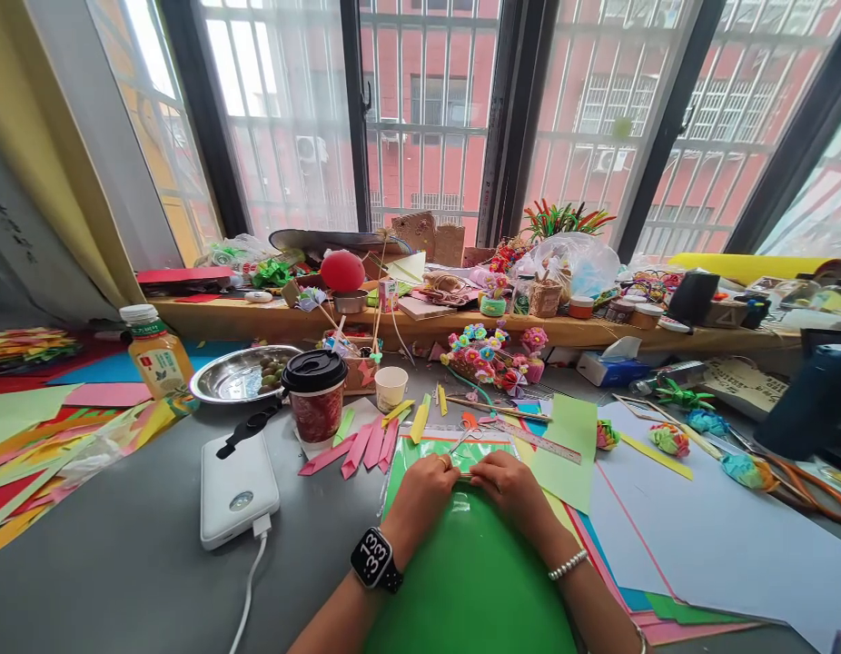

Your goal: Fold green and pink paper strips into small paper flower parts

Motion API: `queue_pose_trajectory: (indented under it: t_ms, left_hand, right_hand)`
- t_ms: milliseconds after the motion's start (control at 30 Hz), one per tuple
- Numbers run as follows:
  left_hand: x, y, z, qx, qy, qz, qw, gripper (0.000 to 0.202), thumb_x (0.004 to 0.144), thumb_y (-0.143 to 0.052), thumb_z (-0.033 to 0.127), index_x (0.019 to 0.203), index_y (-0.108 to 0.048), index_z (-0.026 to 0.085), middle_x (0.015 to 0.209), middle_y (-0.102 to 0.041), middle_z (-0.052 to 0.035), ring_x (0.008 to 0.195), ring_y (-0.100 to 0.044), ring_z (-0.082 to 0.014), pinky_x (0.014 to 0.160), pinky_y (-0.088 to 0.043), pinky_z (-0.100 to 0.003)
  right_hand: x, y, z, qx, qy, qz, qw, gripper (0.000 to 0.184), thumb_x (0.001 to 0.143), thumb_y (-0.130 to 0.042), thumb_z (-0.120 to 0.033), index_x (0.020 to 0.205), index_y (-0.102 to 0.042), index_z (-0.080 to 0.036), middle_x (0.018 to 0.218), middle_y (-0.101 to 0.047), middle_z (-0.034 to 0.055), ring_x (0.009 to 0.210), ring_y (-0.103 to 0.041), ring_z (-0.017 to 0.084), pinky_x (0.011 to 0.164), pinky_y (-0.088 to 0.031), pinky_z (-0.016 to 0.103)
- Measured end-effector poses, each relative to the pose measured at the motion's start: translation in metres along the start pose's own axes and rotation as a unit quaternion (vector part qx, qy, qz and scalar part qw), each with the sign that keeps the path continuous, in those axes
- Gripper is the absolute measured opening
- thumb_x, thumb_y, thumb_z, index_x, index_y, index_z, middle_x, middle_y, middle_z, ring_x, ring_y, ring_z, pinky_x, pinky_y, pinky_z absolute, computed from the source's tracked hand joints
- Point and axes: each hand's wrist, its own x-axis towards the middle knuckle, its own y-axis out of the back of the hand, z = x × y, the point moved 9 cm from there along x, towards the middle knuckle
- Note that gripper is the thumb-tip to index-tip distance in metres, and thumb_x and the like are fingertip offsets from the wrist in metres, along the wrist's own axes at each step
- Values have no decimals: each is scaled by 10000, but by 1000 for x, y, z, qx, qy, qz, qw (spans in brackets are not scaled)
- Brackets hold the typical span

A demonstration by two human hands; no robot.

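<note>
My left hand (pixel 420 495), with a watch (pixel 371 557) on its wrist, rests over a glossy green sheet (pixel 461 581). Right beside it is my right hand (pixel 508 490), a beaded bracelet (pixel 568 564) on the wrist. Fingertips of both hands are pinched together around a small thin piece (pixel 465 476), mostly hidden, whose kind I cannot make out. Just beyond the fingers lie scissors (pixel 467 438) and a clear ruler (pixel 539 441). Folded pink paper strips (pixel 370 445) and a yellow strip (pixel 420 419) are to the left of the sheet's far end.
On the left are a white power bank (pixel 238 486) with a cable, a lidded coffee cup (pixel 315 400), a metal plate (pixel 222 374) and a juice bottle (pixel 156 354). Paper sheets (pixel 720 527) and crumpled paper flowers (pixel 669 440) lie right. A cluttered windowsill (pixel 420 329) runs behind.
</note>
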Motion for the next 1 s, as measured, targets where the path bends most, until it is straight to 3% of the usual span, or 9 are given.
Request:
queue_pose_trajectory:
  t_ms: [167, 433, 533, 633, 733, 833, 900, 1000]
  left_hand:
    - [-3, 9, -13, -80, 36, 40, 995, 207, 794, -461, 124, 847, -648, 195, 780, -628, -34, 721, -567, -142, 645, -437, -234]
    - [-5, 10, -23, -214, 46, 66, 973, 217, 793, -473, 173, 895, -660, 216, 817, -638, -23, 748, -575, -128, 679, -444, -219]
    - [-4, 14, -22, -226, 47, 62, 971, 209, 785, -481, 173, 899, -654, 202, 829, -635, -34, 767, -572, -137, 696, -443, -233]
    - [-2, 16, -22, -268, 49, 23, 962, 178, 779, -485, 182, 865, -641, 174, 825, -632, -33, 780, -568, -136, 721, -439, -240]
    - [-2, 11, -22, -359, 60, -48, 930, 169, 769, -499, 252, 819, -617, 143, 795, -630, -30, 749, -577, -133, 671, -446, -230]
    - [-5, 1, -22, -471, 92, -106, 871, 239, 760, -496, 329, 859, -591, 132, 803, -626, -32, 710, -600, -135, 600, -457, -223]
    - [-5, -2, -23, -526, 114, -106, 836, 280, 742, -513, 355, 892, -588, 131, 823, -625, -40, 704, -608, -143, 562, -456, -217]
    - [-5, -5, -32, -572, 165, -63, 801, 323, 684, -577, 379, 858, -614, 110, 771, -637, -53, 699, -613, -163, 578, -469, -240]
  right_hand:
    - [1, 15, -2, 93, -7, 38, 995, 135, 733, -571, -202, 862, -611, -200, 854, -615, 63, 826, -563, 200, 728, -470, 326]
    - [4, 17, 5, 267, -58, 19, 962, 291, 705, -605, -360, 921, -609, -166, 867, -643, 89, 763, -614, 192, 676, -522, 314]
    - [3, 18, 9, 302, -95, 32, 948, 276, 689, -610, -398, 840, -640, -169, 812, -659, 79, 736, -626, 198, 668, -525, 323]
    - [2, 16, 13, 338, -133, 28, 931, 289, 663, -628, -414, 800, -655, -162, 753, -663, 67, 632, -622, 180, 604, -523, 306]
    - [0, 10, 16, 383, -166, 8, 909, 297, 634, -647, -421, 776, -657, -160, 641, -645, 34, 531, -586, 151, 523, -500, 276]
    - [-1, 4, 20, 427, -203, -4, 881, 297, 611, -664, -419, 746, -659, -155, 556, -614, 8, 506, -561, 136, 505, -478, 260]
    - [-2, 2, 22, 451, -222, -5, 865, 291, 603, -673, -412, 732, -663, -151, 541, -605, 3, 505, -551, 127, 510, -470, 254]
    - [-2, 2, 24, 478, -236, 2, 846, 266, 597, -686, -389, 719, -669, -153, 556, -608, 3, 518, -541, 117, 517, -457, 244]
